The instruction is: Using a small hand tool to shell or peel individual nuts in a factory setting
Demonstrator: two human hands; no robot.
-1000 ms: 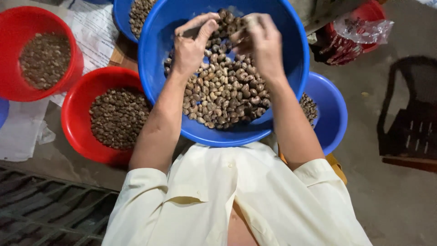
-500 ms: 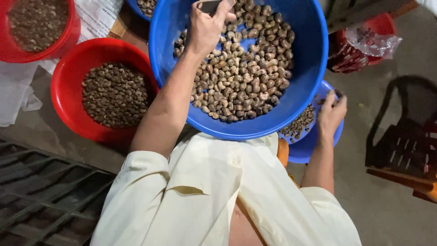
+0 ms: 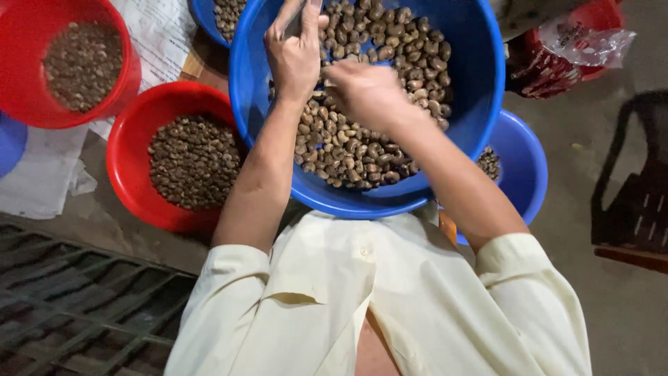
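My left hand (image 3: pixel 296 52) grips a thin dark tool at twelve o'clock in the big blue basin (image 3: pixel 480 104), kept close on my lap; my right hand (image 3: pixel 365 94), fingers curled, rests on the nuts (image 3: pixel 362 150); its contents, I cannot tell.

Cream short-sleeve shirt (image 3: pixel 390 306) w/ collar, small front button, arms bare below sleeves.

red bowls (image 3: pixel 174 118) (nuts inside), dark chair (image 3: pixel 633 209), metal grate (image 3: pixel 62 299)

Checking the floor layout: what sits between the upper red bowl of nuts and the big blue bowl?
In the head view, a printed paper sheet lies between the red bowl and the big blue bowl.
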